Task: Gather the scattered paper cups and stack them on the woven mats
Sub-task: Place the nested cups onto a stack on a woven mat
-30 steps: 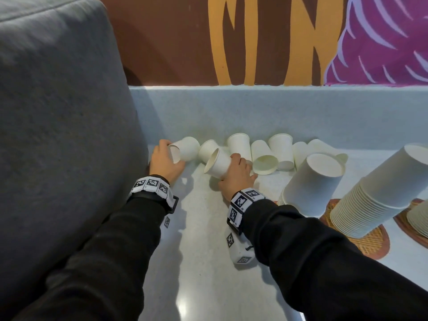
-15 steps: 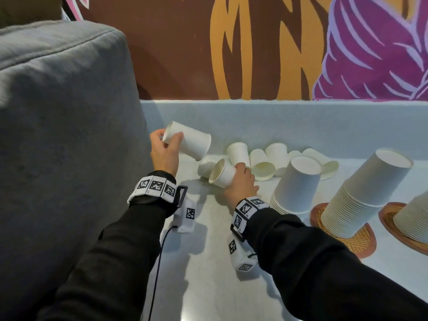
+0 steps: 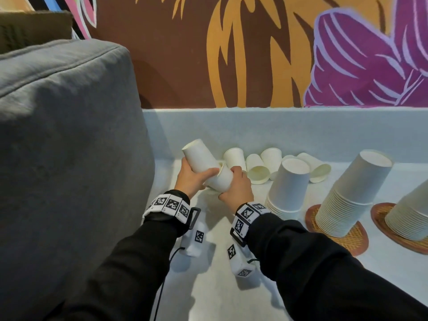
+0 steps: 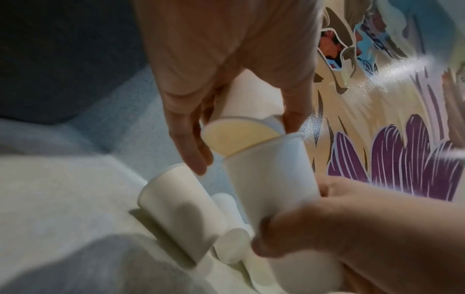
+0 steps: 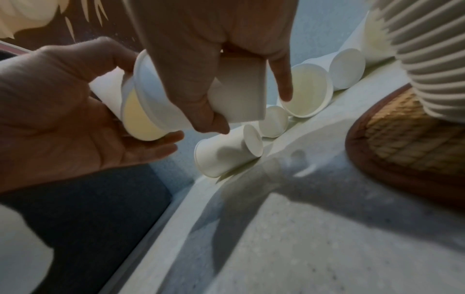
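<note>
My left hand (image 3: 195, 178) grips a white paper cup (image 3: 199, 158) (image 4: 247, 99), base pointing up and left. Gripped in my right hand (image 3: 234, 185) is a second cup (image 3: 221, 180) (image 5: 236, 93), its open rim facing the first. The two cups meet end to end just above the counter. Several loose cups (image 3: 257, 172) lie on their sides along the back edge. An inverted stack (image 3: 289, 188) stands right of my hands. Two taller leaning stacks (image 3: 352, 198) (image 3: 410, 218) stand on woven mats (image 3: 347, 239) (image 3: 384, 218).
A large grey cushion (image 3: 69, 158) fills the left side, close to my left arm. A pale raised ledge (image 3: 254, 126) runs behind the cups under a painted wall. The pale counter (image 3: 208, 297) stretches toward me between my forearms.
My left hand lifted its cup off the counter and swung it right to meet the right hand's cup. The right hand raised its cup slightly.
</note>
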`<state>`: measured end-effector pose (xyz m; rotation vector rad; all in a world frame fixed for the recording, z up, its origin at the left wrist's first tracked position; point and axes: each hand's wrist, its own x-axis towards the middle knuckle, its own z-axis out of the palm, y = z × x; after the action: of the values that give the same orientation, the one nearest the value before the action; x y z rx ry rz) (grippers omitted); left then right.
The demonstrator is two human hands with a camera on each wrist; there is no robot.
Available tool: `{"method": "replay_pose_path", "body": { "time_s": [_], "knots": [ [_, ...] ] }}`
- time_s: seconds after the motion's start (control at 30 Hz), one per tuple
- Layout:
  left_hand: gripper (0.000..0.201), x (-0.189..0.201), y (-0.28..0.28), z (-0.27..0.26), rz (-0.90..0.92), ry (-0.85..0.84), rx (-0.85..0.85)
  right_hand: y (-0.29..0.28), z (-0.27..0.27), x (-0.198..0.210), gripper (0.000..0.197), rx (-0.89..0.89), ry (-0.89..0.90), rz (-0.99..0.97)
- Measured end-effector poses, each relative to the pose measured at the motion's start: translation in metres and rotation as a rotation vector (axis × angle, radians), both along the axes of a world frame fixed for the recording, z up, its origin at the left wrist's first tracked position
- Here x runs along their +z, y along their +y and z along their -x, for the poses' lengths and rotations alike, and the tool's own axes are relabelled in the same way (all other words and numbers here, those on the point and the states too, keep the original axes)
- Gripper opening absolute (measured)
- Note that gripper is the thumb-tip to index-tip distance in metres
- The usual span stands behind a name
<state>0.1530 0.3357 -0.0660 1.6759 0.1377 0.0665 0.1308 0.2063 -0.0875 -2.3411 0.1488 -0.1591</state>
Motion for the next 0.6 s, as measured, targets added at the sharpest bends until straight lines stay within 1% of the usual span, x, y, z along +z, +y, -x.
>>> {"method": "replay_pose_path", "body": {
  "time_s": [0.07,0.17,0.23,0.27,0.3,0.37,0.43,0.47,0.5,0.53,0.57,0.6],
  "knots": [
    [0.071,0.005,0.007,-0.003,-0.181,-0.060,0.005,-0.001,0.001,0.003,0.064,-0.025,0.007,0.069],
    [0.069,0.009,0.026,-0.009,-0.641,-0.130,0.020,-0.006,0.000,0.007,0.064,-0.067,0.009,0.151],
    [0.066,0.009,0.030,-0.009,-0.878,-0.193,-0.070,-0.008,-0.001,0.010,0.062,-0.070,0.001,0.185],
    [0.067,0.010,0.028,-0.007,-0.931,-0.248,-0.148,-0.007,-0.001,0.011,0.061,-0.049,0.001,0.211],
    [0.069,0.012,0.022,-0.002,-0.934,-0.294,-0.234,-0.005,0.000,0.011,0.060,-0.010,0.008,0.232],
    [0.074,0.016,0.006,0.005,-0.814,-0.292,-0.378,0.004,0.002,0.009,0.061,0.065,0.042,0.217],
    [0.069,0.021,-0.007,0.007,-0.593,-0.237,-0.449,0.010,0.004,0.008,0.067,0.063,0.077,0.134],
    [0.063,0.022,-0.011,0.005,-0.441,-0.207,-0.444,0.011,0.004,0.008,0.068,0.038,0.085,0.091],
    [0.057,0.023,-0.013,0.002,-0.280,-0.176,-0.402,0.010,0.005,0.009,0.069,0.012,0.092,0.056],
    [0.049,0.021,-0.013,-0.004,-0.149,-0.155,-0.309,0.009,0.005,0.009,0.070,-0.007,0.100,0.030],
    [0.039,0.020,-0.011,-0.009,-0.071,-0.147,-0.174,0.006,0.005,0.009,0.072,-0.022,0.106,0.010],
    [0.031,0.016,-0.008,-0.015,-0.064,-0.146,-0.024,0.004,0.005,0.009,0.072,-0.038,0.109,-0.004]
  ]
}}
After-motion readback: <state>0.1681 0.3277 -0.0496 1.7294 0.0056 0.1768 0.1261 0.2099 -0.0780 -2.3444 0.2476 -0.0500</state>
